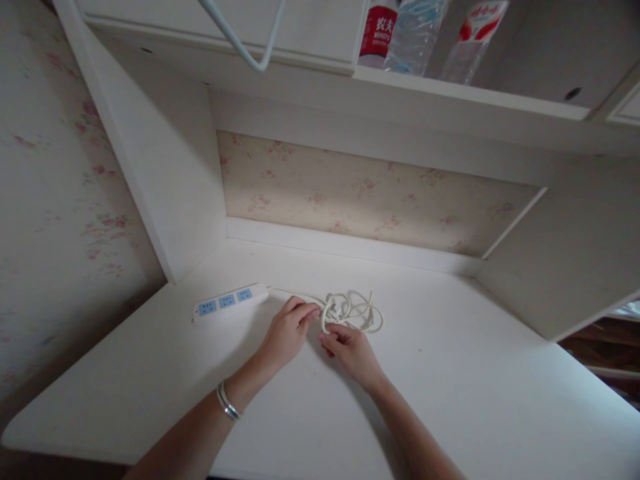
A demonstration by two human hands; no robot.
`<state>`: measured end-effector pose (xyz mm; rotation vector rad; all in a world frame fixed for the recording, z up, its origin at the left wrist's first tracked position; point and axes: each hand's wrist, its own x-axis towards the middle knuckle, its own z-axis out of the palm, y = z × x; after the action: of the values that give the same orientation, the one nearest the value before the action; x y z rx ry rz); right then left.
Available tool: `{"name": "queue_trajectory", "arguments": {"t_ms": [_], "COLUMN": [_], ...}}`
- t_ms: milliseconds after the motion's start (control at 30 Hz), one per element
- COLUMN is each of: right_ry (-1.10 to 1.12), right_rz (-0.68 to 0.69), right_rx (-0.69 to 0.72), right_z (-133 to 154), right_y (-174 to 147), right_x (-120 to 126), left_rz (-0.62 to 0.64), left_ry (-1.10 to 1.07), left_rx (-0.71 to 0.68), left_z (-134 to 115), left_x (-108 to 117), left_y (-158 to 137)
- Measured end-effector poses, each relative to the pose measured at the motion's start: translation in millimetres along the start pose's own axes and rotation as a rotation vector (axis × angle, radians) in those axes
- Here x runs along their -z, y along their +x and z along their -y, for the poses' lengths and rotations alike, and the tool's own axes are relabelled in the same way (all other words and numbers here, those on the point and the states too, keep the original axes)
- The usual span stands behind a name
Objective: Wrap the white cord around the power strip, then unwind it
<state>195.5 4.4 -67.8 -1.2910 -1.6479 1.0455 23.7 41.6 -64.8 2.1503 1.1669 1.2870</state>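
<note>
right hand [353, 350], right of the power strip [227, 301]: closed in a pinch on a loop of white cord [324, 321]. left hand [287, 330], between that loop and the strip: fingertips nearly together at the cord, can't tell if gripping. cord leaves strip's right end, loosely tangled. strip has three blue socket panels, lies on bench [450, 387].
</note>
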Motion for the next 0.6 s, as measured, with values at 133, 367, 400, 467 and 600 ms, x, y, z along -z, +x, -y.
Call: {"name": "queue_trajectory", "arguments": {"t_ms": [133,367,400,467,600], "right_ry": [0.028,0.362,0.428,0.562,0.786], "right_rz": [-0.152,-0.55,-0.575,-0.592,-0.587], "right_rx": [0.03,0.072,0.069,0.066,0.053], "right_z": [3,5,4,4,3], "right_y": [0,5,7,9,11], "right_x": [12,27,28,31,41], "left_rz": [-0.047,-0.079,-0.097,-0.126,-0.138], "left_ry": [-0.044,-0.407,-0.468,-0.588,-0.692], "left_rx": [0.026,0.322,0.36,0.397,0.411], "left_z": [4,7,7,6,2], "left_x": [5,20,21,23,23], "left_y": [4,11,12,13,12]}}
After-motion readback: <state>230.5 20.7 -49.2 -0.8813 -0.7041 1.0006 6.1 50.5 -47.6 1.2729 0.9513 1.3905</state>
